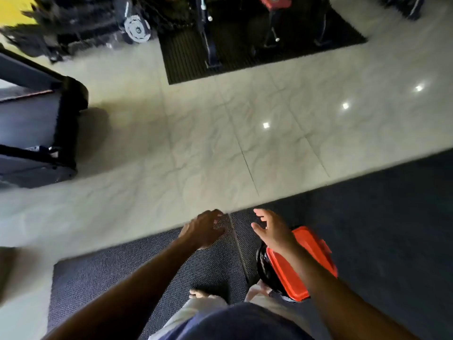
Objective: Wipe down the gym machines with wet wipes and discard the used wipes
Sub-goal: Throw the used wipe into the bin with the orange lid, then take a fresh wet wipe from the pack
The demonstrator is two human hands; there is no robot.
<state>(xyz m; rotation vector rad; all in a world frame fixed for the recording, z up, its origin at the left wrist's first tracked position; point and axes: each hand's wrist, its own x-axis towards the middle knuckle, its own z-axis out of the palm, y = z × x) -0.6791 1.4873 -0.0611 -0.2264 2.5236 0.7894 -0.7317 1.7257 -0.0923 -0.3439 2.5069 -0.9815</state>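
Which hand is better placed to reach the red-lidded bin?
Right. The right hand hangs open just above the bin's red lid; the left hand is over the mat, farther away. Neither holds anything.

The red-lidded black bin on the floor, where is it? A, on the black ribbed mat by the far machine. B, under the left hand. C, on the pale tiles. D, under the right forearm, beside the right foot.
D: the red-lidded black bin sits under the right forearm, on the dark mat.
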